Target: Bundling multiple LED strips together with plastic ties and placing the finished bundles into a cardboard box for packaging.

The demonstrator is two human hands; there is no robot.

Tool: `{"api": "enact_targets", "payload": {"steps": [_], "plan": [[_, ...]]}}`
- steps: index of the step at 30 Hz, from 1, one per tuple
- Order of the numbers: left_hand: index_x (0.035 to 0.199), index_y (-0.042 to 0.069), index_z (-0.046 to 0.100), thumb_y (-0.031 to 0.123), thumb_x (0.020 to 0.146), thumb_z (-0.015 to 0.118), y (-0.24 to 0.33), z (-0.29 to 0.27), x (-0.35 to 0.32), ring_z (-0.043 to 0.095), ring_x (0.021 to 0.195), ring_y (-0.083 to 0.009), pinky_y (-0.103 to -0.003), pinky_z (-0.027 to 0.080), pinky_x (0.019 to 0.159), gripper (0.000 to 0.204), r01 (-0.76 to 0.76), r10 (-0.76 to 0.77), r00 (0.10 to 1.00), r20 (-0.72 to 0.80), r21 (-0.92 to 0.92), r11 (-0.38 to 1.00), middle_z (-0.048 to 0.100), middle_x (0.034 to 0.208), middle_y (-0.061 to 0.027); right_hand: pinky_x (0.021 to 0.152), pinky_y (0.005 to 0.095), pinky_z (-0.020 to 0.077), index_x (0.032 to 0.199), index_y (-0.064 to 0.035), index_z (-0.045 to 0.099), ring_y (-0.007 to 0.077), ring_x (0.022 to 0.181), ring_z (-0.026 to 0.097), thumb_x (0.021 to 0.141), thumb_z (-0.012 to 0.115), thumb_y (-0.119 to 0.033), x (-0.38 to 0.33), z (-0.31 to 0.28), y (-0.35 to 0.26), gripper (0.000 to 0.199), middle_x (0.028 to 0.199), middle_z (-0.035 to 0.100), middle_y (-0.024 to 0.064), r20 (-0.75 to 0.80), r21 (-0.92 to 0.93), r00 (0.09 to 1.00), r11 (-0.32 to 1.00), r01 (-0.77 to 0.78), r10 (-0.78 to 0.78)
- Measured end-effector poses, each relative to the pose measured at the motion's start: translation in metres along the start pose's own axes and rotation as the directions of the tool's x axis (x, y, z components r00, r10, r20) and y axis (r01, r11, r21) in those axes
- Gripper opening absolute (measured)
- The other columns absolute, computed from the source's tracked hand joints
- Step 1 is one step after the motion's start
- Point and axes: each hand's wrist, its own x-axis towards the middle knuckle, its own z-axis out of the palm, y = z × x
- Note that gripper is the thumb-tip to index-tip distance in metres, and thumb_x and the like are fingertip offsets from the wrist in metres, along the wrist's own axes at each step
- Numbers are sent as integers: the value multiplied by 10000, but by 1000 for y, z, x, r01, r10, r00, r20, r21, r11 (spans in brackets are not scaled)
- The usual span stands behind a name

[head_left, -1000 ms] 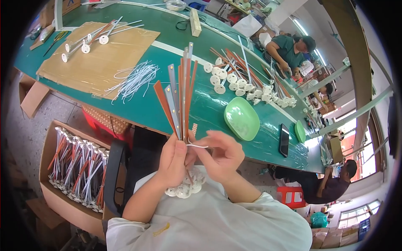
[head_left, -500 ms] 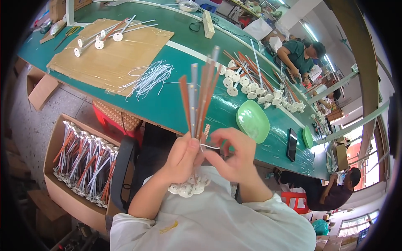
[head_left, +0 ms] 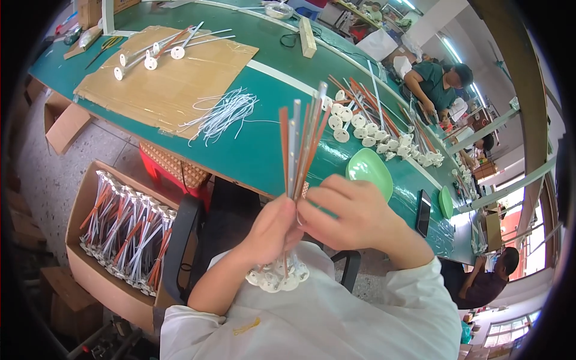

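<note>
My left hand (head_left: 270, 231) is closed around a bundle of thin brown and grey rods (head_left: 295, 150), which stand nearly upright and fan out above the fist. Below that hand, the white round discs (head_left: 279, 277) at the rods' lower ends hang in a cluster against my shirt. My right hand (head_left: 345, 210) is closed at the right side of the bundle, its fingertips pinching a white tie (head_left: 300, 221). Only a short bit of the tie shows between the hands; the rest is hidden by fingers.
Loose white ties (head_left: 225, 117) lie on the green table (head_left: 282, 84), beside a cardboard sheet (head_left: 198, 72) with several disc-ended rods. Farther right are more rods, a green bowl (head_left: 370, 171) and a phone (head_left: 423, 213). A carton (head_left: 114, 300) of bundles stands left. People work at right.
My right hand has moved up against the bundle, its fingers drawn together over the tie, which showed more before. The view has shifted slightly, and the rods stand a little farther right.
</note>
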Motion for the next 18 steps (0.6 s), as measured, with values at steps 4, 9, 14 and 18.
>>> {"api": "enact_targets", "payload": {"steps": [4,9,14,18], "plan": [[874,36,463,565,1008,251,1,0,0,378,482,-86,-237,328,450,585,2,0,999,43,-45,999,405,594,-9,418,261,432,757,-41,584,146,618,523,625,682,-108,1,-7,5,177,719,475,16,265,66,955,991,117,-130],[1019,44,479,419,1051,265,11,-2,-1,372,491,-66,-230,310,452,433,-73,60,995,81,168,983,405,587,18,400,264,421,738,-34,571,145,618,524,621,658,-91,1,-5,8,157,695,449,25,303,145,939,981,126,-165],[1006,21,487,444,1044,277,7,-12,-1,412,495,-79,-240,336,453,474,-40,40,999,-11,50,998,444,588,4,385,252,387,708,-26,532,139,566,487,649,610,-114,1,14,5,132,672,416,35,252,-44,945,973,225,-207],[968,7,473,381,1048,303,14,-13,1,439,477,-124,-267,351,450,419,-116,131,986,-105,133,984,464,575,-33,382,258,381,728,-19,546,142,537,479,649,641,-116,-1,33,3,157,671,404,30,182,-3,972,989,149,-146]]}}
